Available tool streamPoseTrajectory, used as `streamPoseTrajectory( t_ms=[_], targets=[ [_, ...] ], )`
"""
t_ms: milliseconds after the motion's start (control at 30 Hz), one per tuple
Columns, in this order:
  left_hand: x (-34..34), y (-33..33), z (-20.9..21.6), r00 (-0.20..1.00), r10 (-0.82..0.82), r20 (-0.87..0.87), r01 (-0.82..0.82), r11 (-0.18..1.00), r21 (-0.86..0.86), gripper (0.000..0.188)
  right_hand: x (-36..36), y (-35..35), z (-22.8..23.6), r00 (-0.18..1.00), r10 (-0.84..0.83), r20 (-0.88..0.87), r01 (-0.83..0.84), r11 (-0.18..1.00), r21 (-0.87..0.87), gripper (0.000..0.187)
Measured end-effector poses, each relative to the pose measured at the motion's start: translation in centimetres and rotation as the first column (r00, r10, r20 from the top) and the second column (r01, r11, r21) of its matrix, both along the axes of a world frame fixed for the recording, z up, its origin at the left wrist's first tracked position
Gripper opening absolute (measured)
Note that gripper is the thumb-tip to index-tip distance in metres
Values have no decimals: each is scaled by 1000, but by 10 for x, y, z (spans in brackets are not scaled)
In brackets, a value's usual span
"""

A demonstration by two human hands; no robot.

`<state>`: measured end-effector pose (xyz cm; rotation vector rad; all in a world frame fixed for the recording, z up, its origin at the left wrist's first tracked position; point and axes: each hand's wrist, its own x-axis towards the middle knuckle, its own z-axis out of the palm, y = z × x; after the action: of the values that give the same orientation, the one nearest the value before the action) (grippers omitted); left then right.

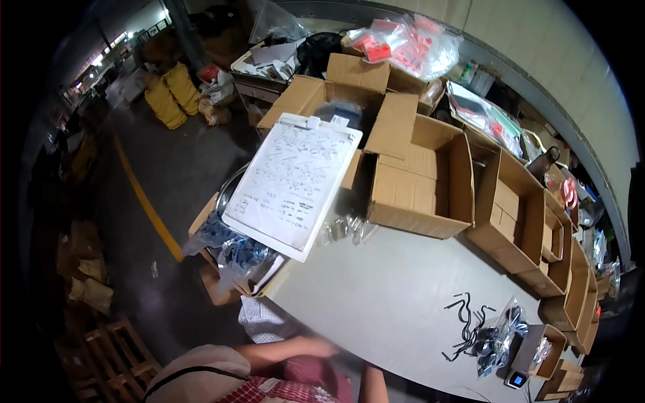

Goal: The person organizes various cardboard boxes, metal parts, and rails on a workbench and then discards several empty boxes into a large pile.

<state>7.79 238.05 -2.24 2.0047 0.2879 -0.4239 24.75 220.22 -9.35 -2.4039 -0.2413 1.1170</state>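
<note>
Head view | left hand (326, 346) blurred beside tabletop (363, 289) near edge, right hand hidden; grip: cannot tell for either | thin black bent rods (465, 314) loose toward near-right corner | risk: brushing forearm could sweep them off

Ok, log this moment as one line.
left hand: blurred, by near edge of table, hold unclear | right hand: hidden | table: bent black rods, plastic bag | clipboard: left of open cardboard box
</note>
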Motion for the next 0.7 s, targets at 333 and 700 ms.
streamPoseTrajectory(
  t_ms=[333, 700],
  targets=[
    [45, 126, 222, 964, 266, 21, -204, 786, -584, 50, -10, -53, 172, 660, 737, -145, -744, 668, 9, 37],
    [156, 165, 192, 674, 443, 591, -736, 334, 589, 40, 75, -89, 322, 769, 419, -482, -214, 881, 423, 40]
  ],
)
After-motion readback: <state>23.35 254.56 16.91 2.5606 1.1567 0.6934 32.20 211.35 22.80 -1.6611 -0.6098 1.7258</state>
